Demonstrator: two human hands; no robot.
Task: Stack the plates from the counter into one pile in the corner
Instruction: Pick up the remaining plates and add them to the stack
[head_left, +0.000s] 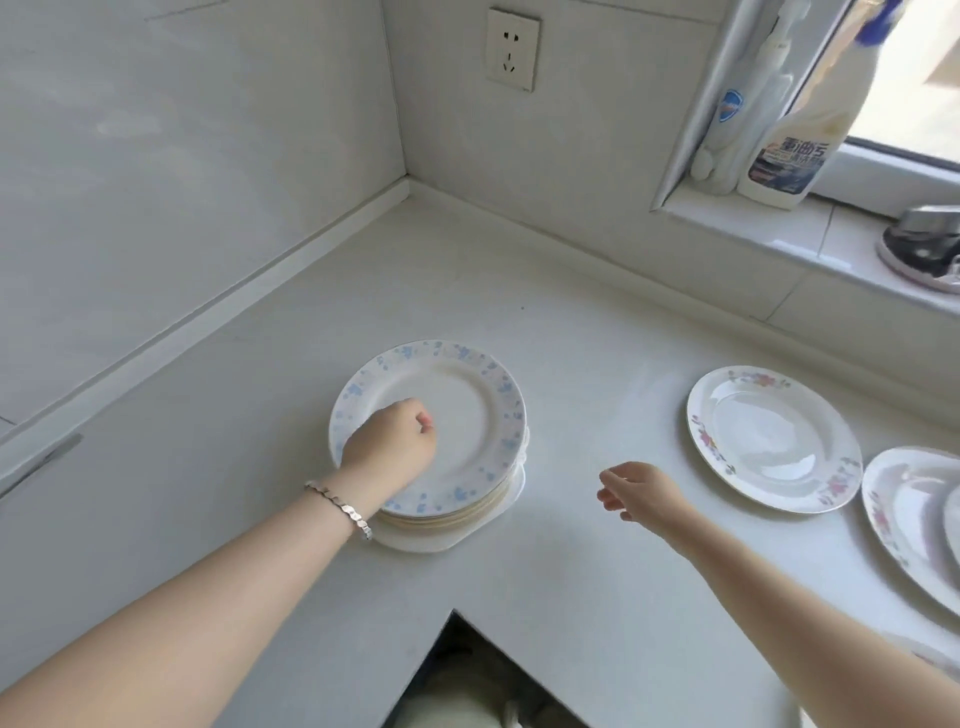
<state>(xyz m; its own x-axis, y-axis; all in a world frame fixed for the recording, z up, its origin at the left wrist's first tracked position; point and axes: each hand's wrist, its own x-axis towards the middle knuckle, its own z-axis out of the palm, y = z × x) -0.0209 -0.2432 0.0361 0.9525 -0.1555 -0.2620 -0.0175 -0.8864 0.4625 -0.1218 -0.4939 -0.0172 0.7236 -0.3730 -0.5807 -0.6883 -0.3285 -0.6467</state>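
You are partway through. The pile (457, 512) stands on the desk (571, 582) in the corner area, apart from both walls, with a blue-speckled plate (467, 415) on top. Under it about 5 rims show, plus 1 white plate with squared corners at the bottom; the exact count is hard to tell.

Your left hand (389, 441) lies over the top plate's near-left rim with fingers curled; you cannot tell from here whether it grips the rim or only rests there. Your right hand (639, 491) hangs over the desk between the pile and the loose plates, fingers loosely spread, holding nothing.

To the right, well apart from the pile, 1 flowered plate (769, 441) lies flat. A second flowered plate (904, 509) is cut by the frame edge, and 1 pale rim (930, 657) shows beside your right forearm. By my reckoning at least 3 plates are left to stack
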